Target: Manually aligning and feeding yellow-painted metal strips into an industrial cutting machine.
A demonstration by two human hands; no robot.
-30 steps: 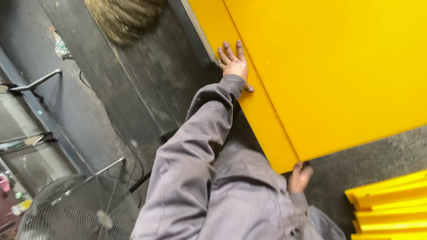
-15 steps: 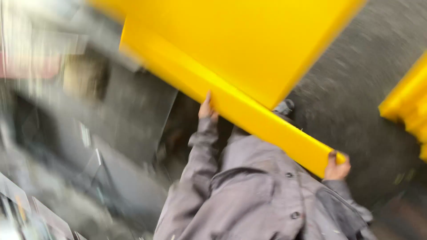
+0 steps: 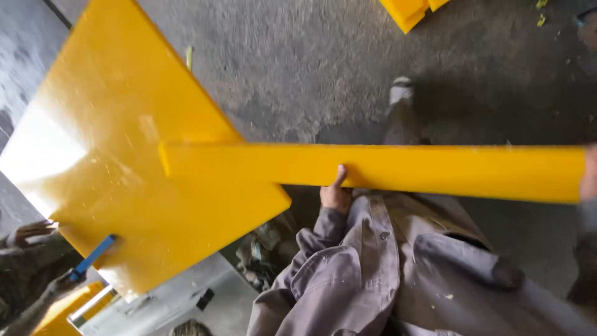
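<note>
Since half a second ago the panel [image 3: 398, 169] has turned — before it was slanted, with its broad yellow face toward the camera, and now it lies level across the view, only its long narrow edge showing. Also the blur is mostly gone, and the view now looks down on the concrete floor [image 3: 311, 81]. The left hand [image 3: 336, 194] is closed on the lower edge of the panel near the middle, thumb up on the yellow face. The right hand [image 3: 589, 174] is at the far right end of the panel, cut by the frame and blurred — I cannot tell if it grips. The two hands are well apart. A second, wide yellow sheet [image 3: 124, 162] now fills the left side, below the panel. At its lower left corner another person's hands [image 3: 31, 231] are near a blue tool [image 3: 93, 256]. More yellow pieces [image 3: 407, 9] lie at the top
</note>
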